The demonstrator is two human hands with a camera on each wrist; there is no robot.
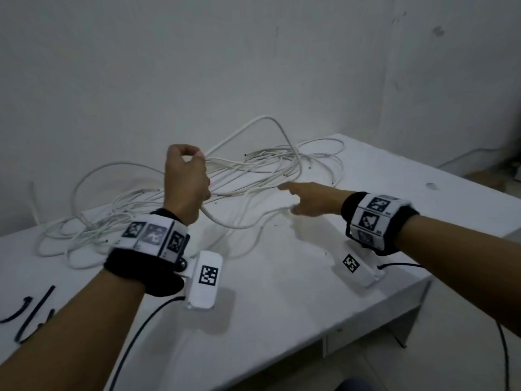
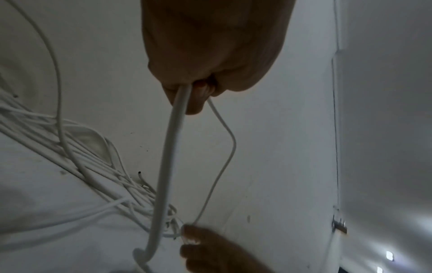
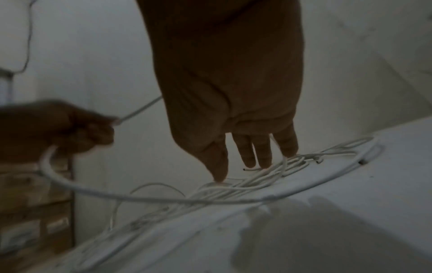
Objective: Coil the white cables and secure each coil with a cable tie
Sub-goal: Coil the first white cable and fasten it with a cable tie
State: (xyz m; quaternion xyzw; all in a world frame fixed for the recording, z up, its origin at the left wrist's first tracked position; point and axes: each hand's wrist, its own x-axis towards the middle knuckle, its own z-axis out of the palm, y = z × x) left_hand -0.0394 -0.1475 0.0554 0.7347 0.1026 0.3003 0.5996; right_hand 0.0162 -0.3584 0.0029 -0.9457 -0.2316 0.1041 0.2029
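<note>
A tangle of white cables (image 1: 253, 170) sprawls over the white table (image 1: 282, 292). My left hand (image 1: 191, 159) is raised above it and grips one white cable (image 1: 225, 224), which hangs from the fist in a loop (image 2: 173, 129) and sweeps toward my right hand. My right hand (image 1: 290, 198) reaches over the tangle with its fingers (image 3: 247, 157) straight, the tips at the strands, holding nothing. A second strand (image 2: 224, 157) runs from my left hand (image 2: 196, 92) down to the right fingertips (image 2: 194, 238). Black cable ties (image 1: 33, 309) lie at the table's near left.
A white wall (image 1: 253, 66) stands right behind the table. The table's right edge (image 1: 423, 292) drops to the floor. Black leads (image 1: 135, 334) trail from the wrist cameras across the near table.
</note>
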